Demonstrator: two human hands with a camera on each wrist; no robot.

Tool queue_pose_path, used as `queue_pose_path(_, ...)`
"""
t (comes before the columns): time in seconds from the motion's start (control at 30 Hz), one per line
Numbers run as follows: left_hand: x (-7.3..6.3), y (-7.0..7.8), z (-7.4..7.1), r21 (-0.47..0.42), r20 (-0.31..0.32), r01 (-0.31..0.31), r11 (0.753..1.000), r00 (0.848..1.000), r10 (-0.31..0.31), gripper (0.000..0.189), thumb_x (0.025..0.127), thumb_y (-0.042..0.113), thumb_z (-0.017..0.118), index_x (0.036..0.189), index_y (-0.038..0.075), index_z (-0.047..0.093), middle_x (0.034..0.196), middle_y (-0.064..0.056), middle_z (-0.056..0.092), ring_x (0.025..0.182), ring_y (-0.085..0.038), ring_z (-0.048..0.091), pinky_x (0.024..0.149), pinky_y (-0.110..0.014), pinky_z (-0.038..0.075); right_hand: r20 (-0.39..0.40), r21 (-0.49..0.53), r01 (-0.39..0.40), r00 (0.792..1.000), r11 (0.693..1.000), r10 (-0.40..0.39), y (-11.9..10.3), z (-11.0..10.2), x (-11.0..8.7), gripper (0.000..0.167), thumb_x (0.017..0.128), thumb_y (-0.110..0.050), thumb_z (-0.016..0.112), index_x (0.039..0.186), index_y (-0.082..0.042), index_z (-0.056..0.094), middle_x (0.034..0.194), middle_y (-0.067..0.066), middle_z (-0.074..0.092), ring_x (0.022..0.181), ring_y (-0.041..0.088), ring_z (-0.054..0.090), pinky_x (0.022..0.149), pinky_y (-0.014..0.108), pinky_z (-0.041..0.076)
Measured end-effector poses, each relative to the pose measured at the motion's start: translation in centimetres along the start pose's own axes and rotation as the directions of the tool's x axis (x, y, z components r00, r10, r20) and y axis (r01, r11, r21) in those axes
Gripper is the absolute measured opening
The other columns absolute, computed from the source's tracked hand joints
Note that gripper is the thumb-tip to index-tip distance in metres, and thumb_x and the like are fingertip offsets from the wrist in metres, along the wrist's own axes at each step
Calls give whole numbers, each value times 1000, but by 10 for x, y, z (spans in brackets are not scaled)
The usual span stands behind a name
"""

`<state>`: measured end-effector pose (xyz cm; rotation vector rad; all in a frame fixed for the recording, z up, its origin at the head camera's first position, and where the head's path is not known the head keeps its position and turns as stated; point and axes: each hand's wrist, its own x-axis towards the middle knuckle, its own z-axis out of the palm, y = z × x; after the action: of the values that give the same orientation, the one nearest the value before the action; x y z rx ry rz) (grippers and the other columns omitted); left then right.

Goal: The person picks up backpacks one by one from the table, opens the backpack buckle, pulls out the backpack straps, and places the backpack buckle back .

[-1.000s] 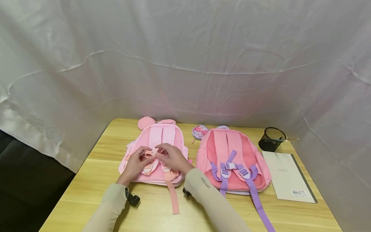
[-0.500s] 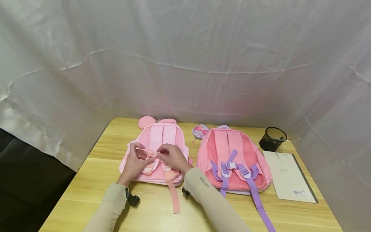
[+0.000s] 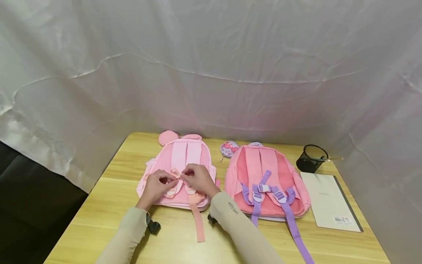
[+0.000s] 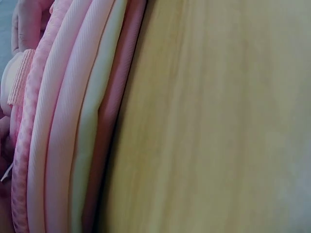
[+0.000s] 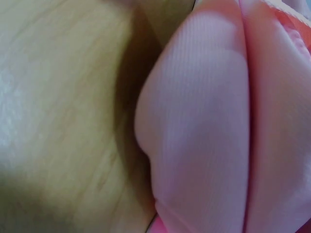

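A light pink backpack (image 3: 179, 146) lies with its shoulder straps facing up, at the left of the table in the head view. Over its middle my left hand (image 3: 157, 186) pinches one side of a peach chest strap (image 3: 176, 172), thumb against fingertips. From the other side my right hand (image 3: 199, 179) pinches the same strap, and the fingertips of both hands nearly meet. Whatever small fastener sits between them is hidden by the fingers. A loose peach strap end (image 3: 199, 227) hangs toward me. The wrist views mostly show the pack's padded side (image 4: 63, 145) and pink fabric (image 5: 204, 111).
To the right lies a coral backpack (image 3: 252, 161) with purple straps (image 3: 293, 227) and a fastened white buckle (image 3: 264, 188). Beside it are a pale notebook (image 3: 326, 198) and a black mesh pen cup (image 3: 308, 165). A round purple pouch (image 3: 229, 149) lies behind. Grey curtains surround the wooden table (image 3: 171, 245).
The left hand's fingers have closed in from a wider curl to a pinch near the right fingertips. The strap's loop has shifted between the hands. The right hand stays nearly in place.
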<state>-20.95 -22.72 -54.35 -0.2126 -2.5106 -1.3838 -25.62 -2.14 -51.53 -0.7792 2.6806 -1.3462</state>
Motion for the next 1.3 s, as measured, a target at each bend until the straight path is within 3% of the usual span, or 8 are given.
queue_pose_path(0.47,4,9,7,92,14,111,990,994,-113,11,79,18,88,79,19,77,79,0,61,74,-13,50,68,-25,41,47,-33,21,999,999,-20,6,1,0,9,95,-23,77,101,-17,75,96,-4,71,87,7,62,83,24,51)
queue_pose_path(1.3,-1,1,5,103,15,72,992,997,-73,13,79,16,87,79,21,76,80,-1,60,75,-12,50,68,-25,41,-12,41,-10,1000,999,11,1,8,1,6,92,-17,80,95,-15,76,87,-4,71,79,4,60,75,20,51)
